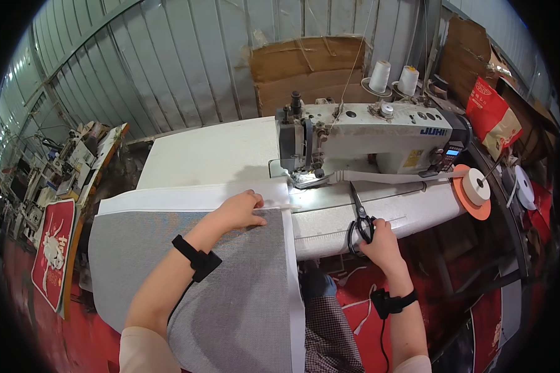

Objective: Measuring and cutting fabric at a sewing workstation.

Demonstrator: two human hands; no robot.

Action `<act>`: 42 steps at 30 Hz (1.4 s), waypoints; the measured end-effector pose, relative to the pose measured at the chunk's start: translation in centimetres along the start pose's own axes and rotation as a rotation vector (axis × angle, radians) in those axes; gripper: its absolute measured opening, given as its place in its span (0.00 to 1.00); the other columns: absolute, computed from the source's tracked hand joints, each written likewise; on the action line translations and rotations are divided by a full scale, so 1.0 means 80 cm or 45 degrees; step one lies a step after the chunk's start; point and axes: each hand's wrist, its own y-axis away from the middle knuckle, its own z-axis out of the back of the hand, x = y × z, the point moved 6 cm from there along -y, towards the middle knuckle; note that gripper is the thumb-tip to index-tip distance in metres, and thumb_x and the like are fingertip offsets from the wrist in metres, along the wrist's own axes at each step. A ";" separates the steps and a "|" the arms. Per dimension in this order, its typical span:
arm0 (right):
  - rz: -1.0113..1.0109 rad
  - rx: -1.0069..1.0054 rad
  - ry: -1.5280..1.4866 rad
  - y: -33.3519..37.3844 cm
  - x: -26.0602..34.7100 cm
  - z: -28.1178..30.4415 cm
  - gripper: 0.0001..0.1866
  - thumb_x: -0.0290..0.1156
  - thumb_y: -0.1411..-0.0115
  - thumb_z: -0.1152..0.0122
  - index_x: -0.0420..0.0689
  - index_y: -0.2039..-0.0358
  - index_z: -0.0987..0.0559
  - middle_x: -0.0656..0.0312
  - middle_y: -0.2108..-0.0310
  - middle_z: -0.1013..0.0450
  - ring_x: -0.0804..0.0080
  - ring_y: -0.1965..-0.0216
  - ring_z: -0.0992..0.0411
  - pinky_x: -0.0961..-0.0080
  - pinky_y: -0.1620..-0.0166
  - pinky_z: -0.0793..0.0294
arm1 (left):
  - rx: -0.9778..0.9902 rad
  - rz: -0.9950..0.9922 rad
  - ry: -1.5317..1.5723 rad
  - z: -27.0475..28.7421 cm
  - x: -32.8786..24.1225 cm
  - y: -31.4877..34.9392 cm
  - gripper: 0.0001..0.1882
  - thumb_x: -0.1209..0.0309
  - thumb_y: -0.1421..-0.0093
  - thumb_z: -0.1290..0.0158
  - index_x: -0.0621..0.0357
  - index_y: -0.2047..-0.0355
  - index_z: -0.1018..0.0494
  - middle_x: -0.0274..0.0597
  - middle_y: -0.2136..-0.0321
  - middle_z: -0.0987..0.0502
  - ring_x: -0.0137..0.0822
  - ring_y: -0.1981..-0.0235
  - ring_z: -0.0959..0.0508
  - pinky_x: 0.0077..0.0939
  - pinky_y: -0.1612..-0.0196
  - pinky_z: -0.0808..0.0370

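Observation:
A grey fabric panel with white binding along its far and right edges spreads from the machine bed down over my lap. My left hand is on its far edge near the corner, fingers curled and thumb bent, gripping the fabric by the white band. Black-handled scissors lie on the bed to the right, blades pointing away from me. My right hand is closed on their handle loops. Just beyond the panel's corner stands the sewing machine, its needle area lit.
A white tape runs from the machine's foot to a roll on an orange disc at the right. Two thread cones stand behind the machine. A red packet is at far right, and a cluttered bench at left.

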 end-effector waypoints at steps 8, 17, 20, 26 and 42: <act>-0.420 0.622 -1.432 0.090 0.015 0.000 0.17 0.22 0.51 0.35 0.37 0.61 0.27 0.67 0.76 0.30 0.84 0.80 0.33 0.86 0.77 0.34 | -0.235 0.037 0.478 -0.013 0.021 -0.009 0.24 0.64 0.54 0.38 0.63 0.58 0.27 0.45 0.69 0.25 0.32 0.70 0.27 0.24 0.65 0.29; -0.202 1.435 -2.151 0.152 0.133 -0.034 0.29 0.56 0.39 0.57 0.37 0.63 0.33 0.62 0.82 0.39 0.80 0.84 0.41 0.83 0.83 0.38 | -0.111 0.052 1.232 -0.012 0.009 0.047 0.10 0.74 0.51 0.40 0.60 0.69 0.28 0.34 0.68 0.28 0.26 0.66 0.27 0.22 0.61 0.29; -0.252 1.550 -2.329 0.155 0.158 -0.031 0.34 0.62 0.40 0.60 0.36 0.63 0.34 0.60 0.80 0.39 0.79 0.83 0.41 0.83 0.83 0.37 | -0.248 -0.236 1.304 -0.002 0.006 0.089 0.08 0.74 0.50 0.41 0.56 0.71 0.29 0.33 0.63 0.29 0.29 0.59 0.28 0.27 0.54 0.32; -0.127 1.401 -1.914 0.142 0.179 -0.034 0.32 0.61 0.41 0.57 0.37 0.66 0.35 0.61 0.81 0.37 0.81 0.83 0.37 0.84 0.84 0.36 | -0.333 -0.313 1.353 -0.004 -0.018 0.154 0.10 0.80 0.48 0.45 0.57 0.69 0.34 0.37 0.62 0.34 0.29 0.57 0.33 0.26 0.49 0.36; -0.568 0.481 -1.919 0.126 0.255 -0.093 0.19 0.25 0.48 0.36 0.43 0.66 0.40 0.66 0.80 0.36 0.79 0.87 0.34 0.86 0.88 0.40 | -0.668 0.070 1.233 -0.016 -0.055 0.219 0.12 0.83 0.50 0.49 0.58 0.66 0.37 0.38 0.65 0.37 0.30 0.65 0.33 0.22 0.57 0.33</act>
